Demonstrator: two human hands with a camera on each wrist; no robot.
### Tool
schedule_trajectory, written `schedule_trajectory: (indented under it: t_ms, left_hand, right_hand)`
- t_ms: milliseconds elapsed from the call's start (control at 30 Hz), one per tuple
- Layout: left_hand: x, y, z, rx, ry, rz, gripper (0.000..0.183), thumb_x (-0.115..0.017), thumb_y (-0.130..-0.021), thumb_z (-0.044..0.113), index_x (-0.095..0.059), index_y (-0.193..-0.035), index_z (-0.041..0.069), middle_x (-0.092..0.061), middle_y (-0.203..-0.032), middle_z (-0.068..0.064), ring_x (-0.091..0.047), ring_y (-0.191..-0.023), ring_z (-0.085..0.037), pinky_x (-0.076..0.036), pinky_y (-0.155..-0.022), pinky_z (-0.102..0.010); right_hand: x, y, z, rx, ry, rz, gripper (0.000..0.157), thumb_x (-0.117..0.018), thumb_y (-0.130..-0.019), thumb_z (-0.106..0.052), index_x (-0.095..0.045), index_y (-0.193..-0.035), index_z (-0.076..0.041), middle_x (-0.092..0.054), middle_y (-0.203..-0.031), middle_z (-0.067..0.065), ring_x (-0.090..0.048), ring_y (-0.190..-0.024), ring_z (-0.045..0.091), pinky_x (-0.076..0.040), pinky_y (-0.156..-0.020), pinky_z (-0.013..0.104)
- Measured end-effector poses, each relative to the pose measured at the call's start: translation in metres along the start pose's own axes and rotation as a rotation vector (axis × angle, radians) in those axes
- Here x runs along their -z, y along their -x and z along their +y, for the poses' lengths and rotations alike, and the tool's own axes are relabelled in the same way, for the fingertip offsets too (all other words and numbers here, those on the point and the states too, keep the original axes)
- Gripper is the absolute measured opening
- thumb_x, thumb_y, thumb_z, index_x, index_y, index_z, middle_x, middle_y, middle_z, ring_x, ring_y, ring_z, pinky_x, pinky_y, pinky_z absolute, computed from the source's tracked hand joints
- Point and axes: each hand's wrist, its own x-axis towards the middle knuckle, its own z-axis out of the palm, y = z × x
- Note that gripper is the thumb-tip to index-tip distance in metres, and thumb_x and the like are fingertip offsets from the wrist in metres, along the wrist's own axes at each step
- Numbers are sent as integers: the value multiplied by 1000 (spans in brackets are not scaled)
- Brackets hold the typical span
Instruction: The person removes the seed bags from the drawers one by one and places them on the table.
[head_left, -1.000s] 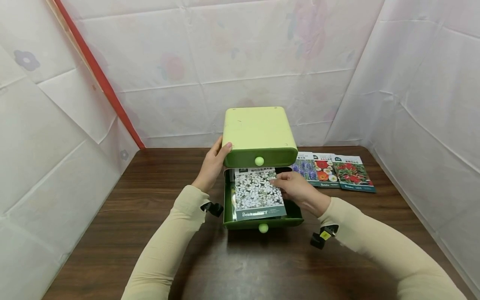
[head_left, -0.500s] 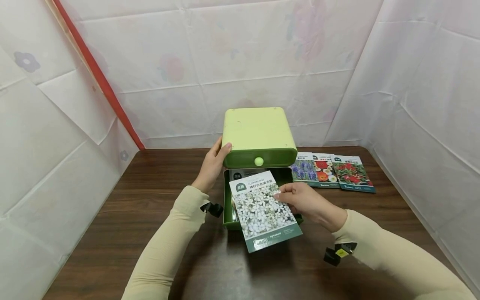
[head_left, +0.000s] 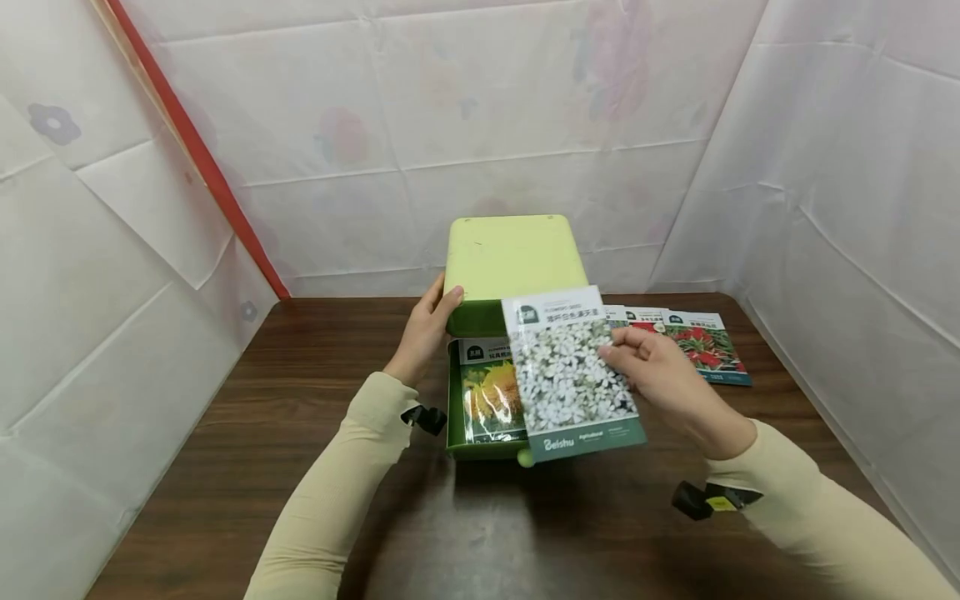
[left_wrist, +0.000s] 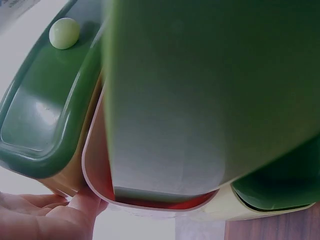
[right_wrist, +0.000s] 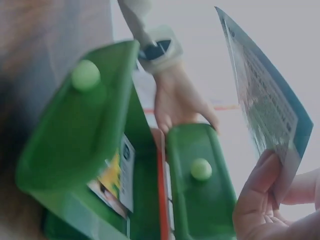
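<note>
A small drawer cabinet (head_left: 517, 258) with a light green top stands on the table. My left hand (head_left: 423, 333) rests against its left side, thumb at the upper front corner. The drawer (head_left: 480, 452) below the top one is pulled out; in the left wrist view its green front (left_wrist: 175, 100) fills much of the picture. Inside lies a seed packet with a yellow-orange flower (head_left: 491, 396). My right hand (head_left: 667, 379) pinches a white-flower seed packet (head_left: 573, 375) by its right edge, in front of the cabinet. This packet hides part of the top drawer front and the open drawer.
To the right of the cabinet several seed packets lie in a row on the dark wooden table (head_left: 315, 383). The red-flower packet (head_left: 705, 346) is outermost; others are partly behind my right hand and the held packet. Pale sheeting (head_left: 465, 100) walls the back and sides.
My right hand has drawn the white-flower packet out of the open drawer and moved it right and up, uncovering the yellow-orange packet. The left hand has stayed on the cabinet.
</note>
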Motion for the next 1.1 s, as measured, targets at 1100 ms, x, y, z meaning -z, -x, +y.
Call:
schedule_trajectory:
  t_ms: [1100]
  left_hand:
    - [-3,2,3,-4,28,-4,76,-54,-92,62,-18,-155,40,-22,-162,3,-47,-134,-26,-44,-106,-53]
  right_hand:
    - [59,-34,109,-238,-17,339,23,-43,-105,-34,-49,-105,-12,-37,-93,-4,-34,-68,8,-36,-67,28]
